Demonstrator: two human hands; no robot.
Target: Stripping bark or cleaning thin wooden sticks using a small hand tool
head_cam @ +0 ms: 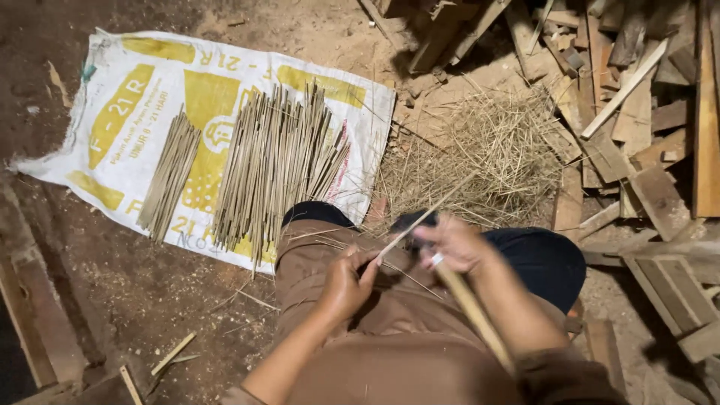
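The left hand [346, 283] is pinched on a thin bamboo strip [427, 216]; its long axis points up-right; a blade handle [472, 311] is gripped by the right hand [452, 244].

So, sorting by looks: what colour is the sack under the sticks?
White with yellow patches, the sack; head view.

matt bamboo strip [424, 217], woven plastic sack [135, 90]

Both hands [341, 285] [454, 244] gripping thin bamboo stick [424, 217], stick piles [274, 161] on sack [127, 82]
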